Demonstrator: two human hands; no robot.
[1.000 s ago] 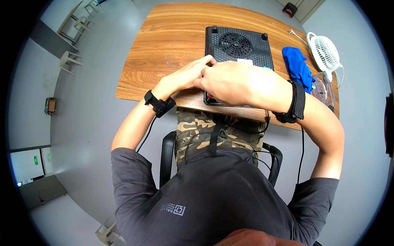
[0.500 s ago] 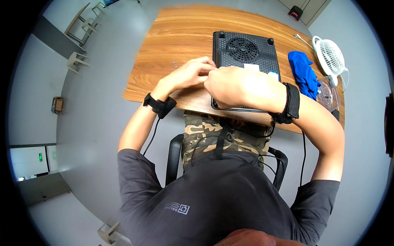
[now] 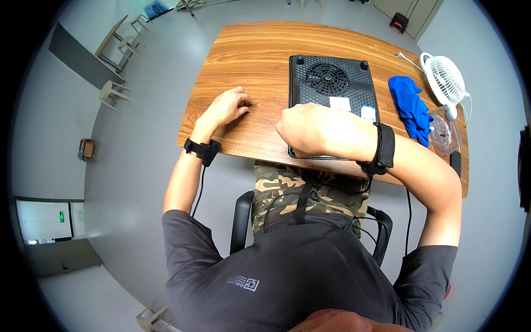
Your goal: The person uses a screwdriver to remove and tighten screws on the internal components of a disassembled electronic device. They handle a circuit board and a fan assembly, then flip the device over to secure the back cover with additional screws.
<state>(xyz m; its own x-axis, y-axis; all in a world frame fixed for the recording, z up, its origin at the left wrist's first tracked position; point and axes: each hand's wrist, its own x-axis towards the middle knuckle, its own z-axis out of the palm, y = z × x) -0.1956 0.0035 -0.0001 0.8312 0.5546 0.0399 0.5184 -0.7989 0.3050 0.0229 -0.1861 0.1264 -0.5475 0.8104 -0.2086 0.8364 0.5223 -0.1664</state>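
Observation:
A flat black appliance (image 3: 354, 77) lies underside up on the wooden table (image 3: 254, 55); it looks like an induction cooktop. Its round vent grille (image 3: 327, 78), corner feet and two pale labels face up. My right hand (image 3: 304, 128) is closed in a fist over the appliance's near left part, its back toward me. Whatever the fist grips is hidden beneath it. To the left, my left hand (image 3: 225, 108) is low over the bare wood, fingers bent and thumb a little apart. Nothing shows between those fingers.
Right of the appliance lie a blue cloth (image 3: 410, 108) and a clear plastic container (image 3: 442, 133). Behind them is a white fan (image 3: 444, 77) with its cable and plug. The table's near edge runs just before my lap; a black chair armrest (image 3: 241, 221) is at my left.
My left hand has left the appliance's left edge and moved leftward over the table, where small bits lay before. The right fist stays on the appliance. The whole view has shifted slightly.

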